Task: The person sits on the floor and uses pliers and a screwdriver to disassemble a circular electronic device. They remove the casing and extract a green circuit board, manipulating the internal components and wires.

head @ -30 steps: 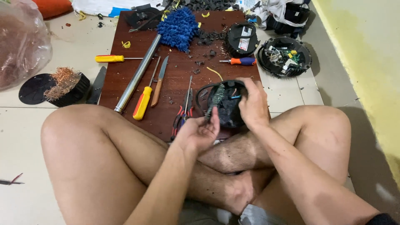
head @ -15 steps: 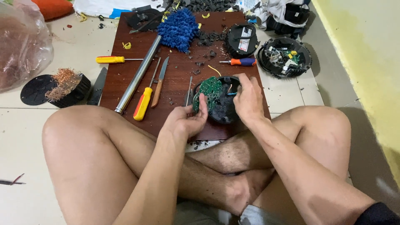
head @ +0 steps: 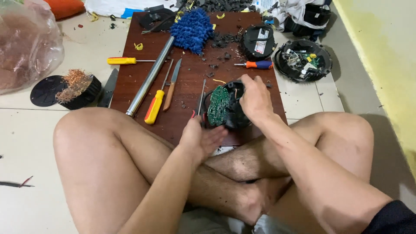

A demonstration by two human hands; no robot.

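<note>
My right hand [head: 255, 99] grips a round black housing [head: 236, 115] tilted on its edge on the brown wooden board [head: 190, 86]. A green circuit board [head: 218, 105] shows inside the housing, facing left. My left hand [head: 201, 138] sits just left of the housing and holds the red handles of long-nosed pliers [head: 202, 97]. The pliers' tip points away from me along the board. I sit cross-legged, with both knees at the board's near edge.
On the board lie a metal tube [head: 149, 78], a yellow-handled screwdriver [head: 155, 106], a knife [head: 172, 84], an orange-and-blue screwdriver [head: 258, 64], a blue mop head [head: 192, 29] and a black disc [head: 258, 42]. An open housing [head: 303, 60] lies at right, copper wire [head: 76, 84] at left.
The housing has been tipped up so the green circuit board faces left. My left hand drew back from the housing to the pliers' handles.
</note>
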